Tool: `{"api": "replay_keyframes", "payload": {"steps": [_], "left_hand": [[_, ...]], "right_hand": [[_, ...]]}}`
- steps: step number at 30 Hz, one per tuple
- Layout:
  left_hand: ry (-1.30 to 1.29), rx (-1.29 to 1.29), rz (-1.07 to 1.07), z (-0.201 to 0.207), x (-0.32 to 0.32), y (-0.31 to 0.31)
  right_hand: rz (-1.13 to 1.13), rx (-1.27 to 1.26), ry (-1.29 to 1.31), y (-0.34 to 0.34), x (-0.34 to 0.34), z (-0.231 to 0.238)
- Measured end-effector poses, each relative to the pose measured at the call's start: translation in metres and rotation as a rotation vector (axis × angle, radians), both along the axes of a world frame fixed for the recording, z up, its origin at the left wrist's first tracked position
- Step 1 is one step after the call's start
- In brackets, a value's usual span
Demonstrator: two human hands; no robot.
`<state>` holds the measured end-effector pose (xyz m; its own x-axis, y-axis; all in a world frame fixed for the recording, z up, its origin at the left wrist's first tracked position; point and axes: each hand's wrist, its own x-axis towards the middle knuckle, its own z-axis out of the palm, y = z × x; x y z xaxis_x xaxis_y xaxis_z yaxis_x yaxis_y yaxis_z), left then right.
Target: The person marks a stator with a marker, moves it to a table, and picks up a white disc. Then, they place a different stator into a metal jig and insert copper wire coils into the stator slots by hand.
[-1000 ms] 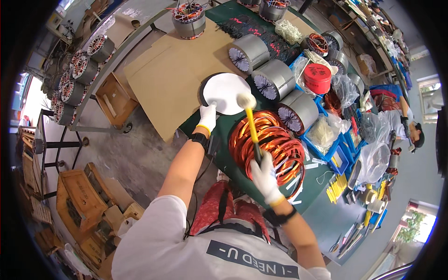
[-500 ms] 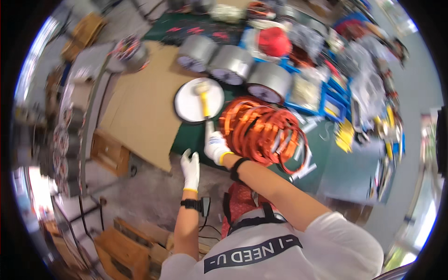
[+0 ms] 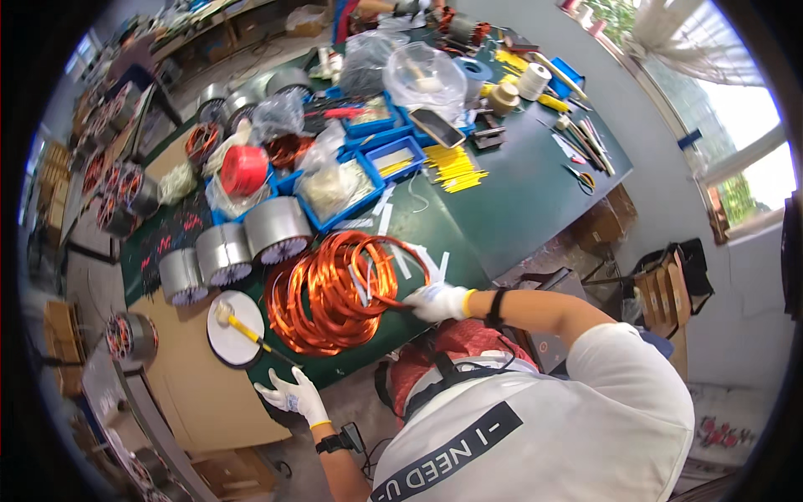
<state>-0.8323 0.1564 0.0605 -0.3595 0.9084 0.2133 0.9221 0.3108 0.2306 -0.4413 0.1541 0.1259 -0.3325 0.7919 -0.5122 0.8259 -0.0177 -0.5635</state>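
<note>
My right hand [image 3: 438, 302], in a white glove with a yellow cuff, is closed on the right side of a copper wire coil [image 3: 400, 301]. That coil lies at the right end of a large heap of orange copper wire coils [image 3: 322, 293], with white strips among them. My left hand [image 3: 293, 396], gloved alike, has its fingers apart and holds nothing, near the table's front edge. Just beyond it is the dark end of the handle of a mallet [image 3: 242, 328]. The mallet has a yellow handle and a pale head, and rests on a round white disc [image 3: 224, 345].
Silver motor stators [image 3: 224, 253] stand in a row behind the coils. Blue bins [image 3: 347, 197] hold small parts and bags. Yellow sleeves [image 3: 452, 170] and scissors [image 3: 580, 179] lie on the green table [image 3: 527, 217]. A cardboard sheet [image 3: 180, 368] covers the left. Another person's hand [image 3: 414, 7] is at the far end.
My view has swung right. My right hand has left the mallet's handle and gripped the copper wire coil. My left hand has spread its fingers near the handle's end.
</note>
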Motion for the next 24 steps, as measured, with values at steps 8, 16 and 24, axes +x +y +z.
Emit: {"api": "replay_keyframes", "payload": {"steps": [8,16,24], "left_hand": [[-0.04,0.124,-0.525,0.034,0.125,0.043],[-0.143,-0.12,-0.789,0.046,0.249,0.014],[-0.228,-0.272,-0.371,0.047,0.361,-0.06]], "right_hand": [[-0.512,-0.025,-0.505,-0.055,0.218,0.012],[-0.562,0.264,-0.883,0.072,0.38,0.003],[-0.115,0.593,-0.787,0.205,0.47,-0.052]]}}
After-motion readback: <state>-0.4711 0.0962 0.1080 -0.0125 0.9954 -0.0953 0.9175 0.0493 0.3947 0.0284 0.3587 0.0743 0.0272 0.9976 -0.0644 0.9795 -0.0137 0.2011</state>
